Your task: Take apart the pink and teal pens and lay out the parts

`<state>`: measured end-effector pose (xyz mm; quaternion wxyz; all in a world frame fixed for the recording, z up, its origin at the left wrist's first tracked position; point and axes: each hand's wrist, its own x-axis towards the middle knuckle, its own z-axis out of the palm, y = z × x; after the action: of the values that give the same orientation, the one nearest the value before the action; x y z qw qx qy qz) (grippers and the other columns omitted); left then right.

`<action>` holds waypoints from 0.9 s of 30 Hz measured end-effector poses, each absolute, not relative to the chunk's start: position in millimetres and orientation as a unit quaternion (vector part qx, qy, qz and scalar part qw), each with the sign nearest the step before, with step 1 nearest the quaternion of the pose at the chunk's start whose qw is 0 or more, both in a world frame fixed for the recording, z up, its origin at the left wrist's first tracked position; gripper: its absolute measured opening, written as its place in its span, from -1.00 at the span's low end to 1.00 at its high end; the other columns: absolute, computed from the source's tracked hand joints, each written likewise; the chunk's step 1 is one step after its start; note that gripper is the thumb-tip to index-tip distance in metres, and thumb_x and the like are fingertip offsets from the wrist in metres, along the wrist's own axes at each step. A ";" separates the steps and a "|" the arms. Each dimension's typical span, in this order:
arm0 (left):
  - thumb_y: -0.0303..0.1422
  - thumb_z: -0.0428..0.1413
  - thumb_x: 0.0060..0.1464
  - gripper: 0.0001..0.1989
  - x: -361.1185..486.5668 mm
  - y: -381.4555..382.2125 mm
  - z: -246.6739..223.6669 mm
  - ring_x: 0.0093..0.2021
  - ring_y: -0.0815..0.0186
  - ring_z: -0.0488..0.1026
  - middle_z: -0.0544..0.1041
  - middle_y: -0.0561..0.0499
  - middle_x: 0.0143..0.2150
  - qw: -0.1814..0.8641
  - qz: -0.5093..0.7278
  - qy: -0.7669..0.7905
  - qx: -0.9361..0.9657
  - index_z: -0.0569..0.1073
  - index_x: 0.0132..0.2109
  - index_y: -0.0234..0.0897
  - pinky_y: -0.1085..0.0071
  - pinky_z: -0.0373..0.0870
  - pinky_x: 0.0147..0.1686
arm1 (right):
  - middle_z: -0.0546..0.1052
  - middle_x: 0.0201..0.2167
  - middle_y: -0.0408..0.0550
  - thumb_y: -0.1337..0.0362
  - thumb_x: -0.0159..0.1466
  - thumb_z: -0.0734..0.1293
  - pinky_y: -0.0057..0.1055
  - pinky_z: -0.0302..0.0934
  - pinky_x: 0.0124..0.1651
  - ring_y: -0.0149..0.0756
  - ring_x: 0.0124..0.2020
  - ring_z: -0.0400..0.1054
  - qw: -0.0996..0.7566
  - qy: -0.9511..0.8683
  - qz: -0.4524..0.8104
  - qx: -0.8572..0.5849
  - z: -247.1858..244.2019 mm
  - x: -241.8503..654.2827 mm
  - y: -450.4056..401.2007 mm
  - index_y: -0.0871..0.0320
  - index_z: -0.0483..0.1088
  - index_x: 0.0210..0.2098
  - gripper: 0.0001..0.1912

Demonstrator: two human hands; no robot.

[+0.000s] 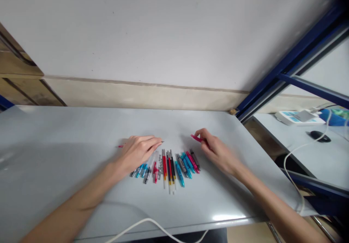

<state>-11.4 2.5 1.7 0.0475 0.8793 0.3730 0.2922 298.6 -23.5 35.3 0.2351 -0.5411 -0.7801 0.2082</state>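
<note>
My left hand is closed over the left side of the row, with a small thin dark tip poking out past its fingertips. A bit of pink shows behind that hand; whether it belongs to the same thing I cannot tell. Pinched in my right hand is a pink pen barrel part, just above the table. Between the hands lie red and black ink refills. Clear pen barrels with coloured grips sit partly under my left hand. Grey, blue and pink pen upper barrels lie nearer my right hand.
The grey table meets a white wall at the back. A white cable crosses the front edge. At right stand a blue metal frame and another desk with a black mouse and a white power strip.
</note>
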 end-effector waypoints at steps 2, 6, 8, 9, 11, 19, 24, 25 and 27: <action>-0.35 0.02 0.41 -0.75 -11.4 2.2 0.8 -0.28 0.30 0.63 0.67 0.03 -0.18 0.040 0.296 0.371 0.879 0.61 -0.09 -0.17 0.42 0.44 -0.35 | 0.36 -0.46 -0.17 0.25 0.44 0.14 -0.36 0.12 -0.35 -0.32 -0.47 0.22 0.325 -0.746 0.267 -0.516 41.4 289.6 -10.4 0.08 0.32 -0.13 -0.85; -0.33 0.04 0.40 -0.77 -11.9 0.3 0.9 -0.25 0.28 0.65 0.69 0.06 -0.15 0.033 0.293 0.390 0.872 0.61 -0.06 -0.13 0.43 0.44 -0.34 | 0.45 -0.42 -0.14 0.10 0.45 0.23 -0.35 0.21 -0.31 -0.33 -0.43 0.29 0.401 -0.684 0.463 -0.396 45.9 260.7 8.1 0.10 0.31 -0.13 -0.80; -0.32 0.05 0.40 -0.78 -11.6 -1.1 1.5 -0.25 0.27 0.65 0.69 0.07 -0.14 0.034 0.289 0.403 0.867 0.60 -0.02 -0.11 0.43 0.44 -0.32 | 0.52 -0.36 -0.08 0.07 0.43 0.28 -0.35 0.23 -0.29 -0.31 -0.37 0.34 0.402 -0.670 0.503 -0.369 43.5 246.4 12.3 0.12 0.33 -0.14 -0.77; -0.32 0.05 0.39 -0.79 -11.3 -1.6 1.7 -0.25 0.27 0.65 0.69 0.07 -0.14 0.035 0.287 0.407 0.867 0.59 -0.02 -0.11 0.43 0.44 -0.32 | 0.53 -0.35 -0.07 0.06 0.42 0.29 -0.35 0.23 -0.29 -0.31 -0.36 0.35 0.400 -0.666 0.511 -0.368 41.5 240.6 13.2 0.13 0.34 -0.15 -0.75; -0.32 0.06 0.39 -0.80 -10.5 -2.4 1.8 -0.26 0.27 0.65 0.69 0.05 -0.14 0.034 0.284 0.410 0.866 0.59 -0.02 -0.11 0.43 0.43 -0.32 | 0.52 -0.40 -0.09 0.03 0.41 0.30 -0.36 0.22 -0.28 -0.33 -0.39 0.32 0.403 -0.656 0.513 -0.379 37.1 232.4 13.4 0.14 0.37 -0.21 -0.71; -0.32 0.06 0.39 -0.79 -8.5 -3.0 1.9 -0.30 0.30 0.63 0.69 0.07 -0.18 0.044 0.288 0.411 0.864 0.60 -0.05 -0.15 0.43 0.43 -0.32 | 0.48 -0.49 -0.13 0.04 0.42 0.29 -0.39 0.15 -0.29 -0.35 -0.43 0.25 0.423 -0.643 0.463 -0.440 27.0 232.7 4.5 0.15 0.40 -0.37 -0.66; -0.30 0.03 0.40 -0.77 -7.9 -4.1 3.9 -0.26 0.29 0.64 0.69 0.05 -0.17 0.047 0.276 0.417 0.865 0.60 -0.05 -0.15 0.42 0.44 -0.27 | 0.48 -0.49 -0.13 0.07 0.43 0.27 -0.39 0.06 -0.36 -0.36 -0.48 0.18 0.419 -0.644 0.452 -0.453 20.4 230.8 2.4 0.16 0.40 -0.38 -0.66; -0.29 0.03 0.41 -0.77 -8.1 -4.2 4.0 -0.25 0.29 0.64 0.68 0.06 -0.16 0.048 0.274 0.418 0.865 0.60 -0.05 -0.14 0.43 0.44 -0.28 | 0.48 -0.49 -0.13 0.07 0.43 0.27 -0.39 0.06 -0.37 -0.36 -0.48 0.18 0.421 -0.644 0.450 -0.453 19.5 230.1 2.4 0.15 0.40 -0.37 -0.66; -0.29 0.04 0.41 -0.77 -8.5 -4.0 3.6 -0.25 0.29 0.64 0.68 0.07 -0.15 0.047 0.274 0.418 0.865 0.59 -0.03 -0.14 0.43 0.43 -0.28 | 0.50 -0.48 -0.12 0.08 0.43 0.26 -0.39 0.08 -0.35 -0.34 -0.46 0.21 0.428 -0.644 0.447 -0.449 18.7 229.4 2.6 0.15 0.41 -0.34 -0.69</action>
<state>-8.5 -4.0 3.6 0.0472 0.8649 0.4181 0.2737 229.4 2.6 18.7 0.4283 -0.4491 -0.6445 0.4466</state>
